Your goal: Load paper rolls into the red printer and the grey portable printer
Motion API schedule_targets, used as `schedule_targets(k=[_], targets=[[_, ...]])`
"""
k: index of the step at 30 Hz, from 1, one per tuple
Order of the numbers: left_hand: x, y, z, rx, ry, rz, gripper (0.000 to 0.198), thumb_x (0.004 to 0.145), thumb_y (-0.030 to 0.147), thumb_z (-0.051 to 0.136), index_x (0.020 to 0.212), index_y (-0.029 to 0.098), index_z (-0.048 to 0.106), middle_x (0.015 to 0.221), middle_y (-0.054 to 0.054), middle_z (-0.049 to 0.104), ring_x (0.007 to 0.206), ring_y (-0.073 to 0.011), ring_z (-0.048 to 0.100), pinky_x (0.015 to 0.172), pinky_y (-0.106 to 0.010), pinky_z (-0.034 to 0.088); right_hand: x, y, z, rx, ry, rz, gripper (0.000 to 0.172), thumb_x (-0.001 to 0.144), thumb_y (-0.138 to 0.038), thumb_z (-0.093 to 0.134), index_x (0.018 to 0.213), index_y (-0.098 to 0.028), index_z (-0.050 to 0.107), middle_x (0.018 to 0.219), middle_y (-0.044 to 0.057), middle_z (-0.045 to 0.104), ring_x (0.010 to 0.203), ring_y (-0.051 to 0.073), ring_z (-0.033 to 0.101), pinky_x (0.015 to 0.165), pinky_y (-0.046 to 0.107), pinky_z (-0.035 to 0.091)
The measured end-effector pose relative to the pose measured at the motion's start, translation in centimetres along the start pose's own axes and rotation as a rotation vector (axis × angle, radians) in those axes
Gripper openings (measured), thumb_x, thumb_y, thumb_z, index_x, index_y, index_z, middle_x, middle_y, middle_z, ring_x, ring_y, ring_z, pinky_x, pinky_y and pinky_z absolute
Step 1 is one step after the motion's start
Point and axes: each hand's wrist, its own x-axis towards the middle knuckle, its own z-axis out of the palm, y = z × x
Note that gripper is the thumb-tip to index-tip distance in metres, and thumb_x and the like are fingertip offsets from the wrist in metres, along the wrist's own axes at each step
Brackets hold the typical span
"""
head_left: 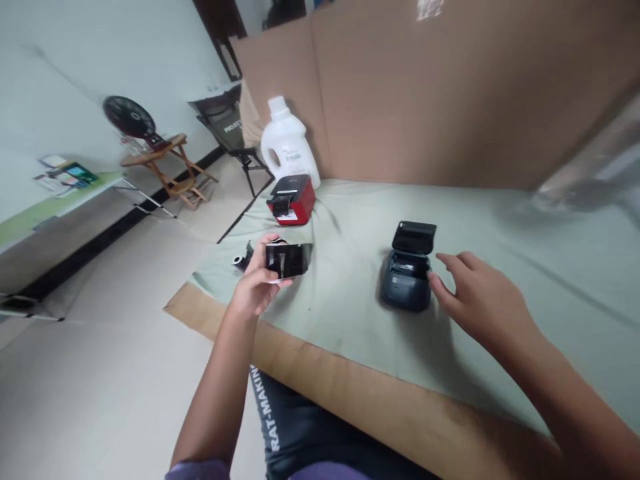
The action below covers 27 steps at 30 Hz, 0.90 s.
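My left hand (257,280) holds a flat black phone-like device (287,261) with a glossy face, above the cloth. Beside and partly behind that hand lies a small black object with a white ring (238,261). A dark blue device (406,287) stands on the cloth with its black lid (414,237) raised, its inner compartment showing. My right hand (473,287) is at the right side of this device, thumb and fingers apart, with nothing held. The thumb tip is at the device's edge; whether it touches, I cannot tell.
A red and black device (295,203) stands at the back left before a white jug (290,143). Brown board (425,93) rises behind the cloth-covered table (345,267). Clear plastic (585,167) is at the right. A fan (129,119) on a wooden stool (167,157) and a chair stand farther left.
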Motion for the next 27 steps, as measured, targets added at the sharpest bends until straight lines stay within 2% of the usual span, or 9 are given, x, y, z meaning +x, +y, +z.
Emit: schedule_targets(k=[3,5,8,11,14,16,19,23,27], targets=[[2.4,-0.1,4.0,0.144,-0.327,-0.099,0.08,0.056,0.001,0.072,0.127,0.033,0.051,0.114,-0.003,0.06,0.081,-0.0164,0.063,0.065,-0.026,0.052,0.9,-0.9,-4.8,0.188,-0.001,0.034,0.043,0.098,-0.046,0.046,0.126,-0.019,0.066,0.106,0.011,0.069,0.068,0.02,0.062,0.057,0.031,0.042],[4.4,-0.4,7.1,0.235,-0.532,-0.153,0.078,0.061,0.0,0.075,0.128,0.032,0.051,0.11,-0.002,0.059,0.08,-0.0145,0.062,0.067,-0.025,0.051,1.4,-1.4,-7.1,0.35,0.018,0.021,0.04,0.099,-0.045,0.049,0.126,-0.022,0.066,0.108,0.009,0.069,0.075,0.021,0.064,0.061,0.032,0.046],[7.1,-1.5,11.4,0.325,-0.771,-0.238,0.068,0.068,0.008,0.081,0.129,0.026,0.056,0.111,-0.005,0.062,0.092,-0.0192,0.065,0.077,-0.029,0.053,2.0,-1.2,-8.1,0.561,0.092,-0.069,0.03,0.099,-0.039,0.051,0.12,-0.024,0.067,0.109,0.007,0.069,0.091,0.024,0.066,0.071,0.034,0.052],[8.4,-3.0,14.3,0.415,-0.917,-0.263,0.062,0.072,0.019,0.083,0.13,0.024,0.061,0.119,-0.009,0.065,0.109,-0.0255,0.064,0.089,-0.036,0.053,2.0,-0.2,-7.3,0.67,0.098,-0.092,0.024,0.098,-0.034,0.054,0.116,-0.025,0.066,0.108,0.006,0.069,0.096,0.024,0.066,0.083,0.038,0.054],[8.5,-4.6,15.4,0.549,-0.953,-0.134,0.059,0.069,0.026,0.087,0.124,0.023,0.067,0.126,-0.011,0.062,0.109,-0.0267,0.063,0.083,-0.035,0.054,1.9,0.5,-6.4,0.714,-0.023,-0.096,0.025,0.098,-0.031,0.055,0.119,-0.025,0.066,0.108,0.006,0.07,0.099,0.024,0.066,0.085,0.038,0.054],[8.4,-5.6,15.4,0.588,-0.927,-0.095,0.058,0.068,0.029,0.089,0.122,0.022,0.068,0.123,-0.01,0.062,0.103,-0.0249,0.062,0.08,-0.033,0.052,2.0,0.5,-6.1,0.724,-0.144,-0.175,0.027,0.097,-0.027,0.056,0.123,-0.026,0.066,0.112,0.006,0.07,0.101,0.024,0.065,0.087,0.037,0.054],[8.3,-7.0,15.0,0.46,-0.894,-0.201,0.058,0.07,0.03,0.087,0.123,0.02,0.064,0.111,-0.007,0.064,0.095,-0.0214,0.063,0.082,-0.034,0.051,2.4,0.2,-5.8,0.71,-0.257,-0.312,0.039,0.092,-0.015,0.056,0.127,-0.029,0.066,0.12,0.006,0.067,0.11,0.025,0.062,0.091,0.038,0.054],[8.5,-8.5,14.1,0.217,-0.84,-0.283,0.06,0.065,0.028,0.091,0.117,0.021,0.062,0.111,-0.006,0.063,0.107,-0.0225,0.062,0.092,-0.035,0.049,3.1,0.3,-5.1,0.7,-0.303,-0.381,0.053,0.086,-0.005,0.051,0.129,-0.032,0.066,0.123,0.004,0.067,0.118,0.026,0.057,0.095,0.039,0.052],[8.0,-9.3,13.1,0.113,-0.772,-0.351,0.069,0.064,0.049,0.091,0.118,0.02,0.06,0.111,-0.008,0.065,0.097,-0.0213,0.063,0.083,-0.032,0.047,3.4,0.8,-4.1,0.733,-0.405,-0.438,0.059,0.089,-0.006,0.051,0.139,-0.034,0.06,0.122,0.003,0.068,0.113,0.023,0.06,0.094,0.039,0.052]])
